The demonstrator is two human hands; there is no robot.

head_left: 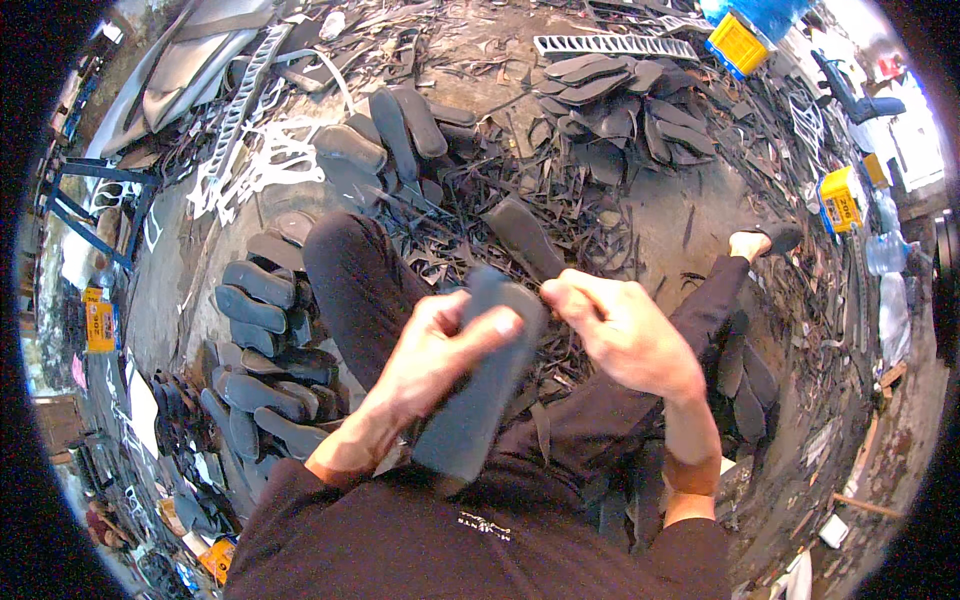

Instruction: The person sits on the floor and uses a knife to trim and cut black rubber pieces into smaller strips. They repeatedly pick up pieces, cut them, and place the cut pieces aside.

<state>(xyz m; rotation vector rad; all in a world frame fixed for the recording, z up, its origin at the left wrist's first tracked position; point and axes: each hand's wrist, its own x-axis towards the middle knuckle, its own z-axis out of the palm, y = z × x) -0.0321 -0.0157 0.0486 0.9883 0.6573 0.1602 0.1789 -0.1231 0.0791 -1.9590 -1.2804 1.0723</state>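
Note:
A dark grey shoe sole [468, 410] lies tilted over my lap, slightly blurred. My left hand [440, 345] grips it from the left side, thumb across its upper face. Close to the sole's far right edge, my right hand [615, 325] is closed with its fingers curled in. Whatever those fingers hold is hidden. Just beyond my hands, another sole [522, 236] rests on a heap of dark cut-off strips [470, 190]. One thin strip [541, 430] hangs across my trousers below the sole.
Stacked soles [255, 310] stand along my left leg. Past my knees lie a pile of soles [625, 105] and a smaller group of soles [405, 125]. White cut-out sheet scraps [265, 160] spread at the left. Yellow boxes [842, 200] stand at the right.

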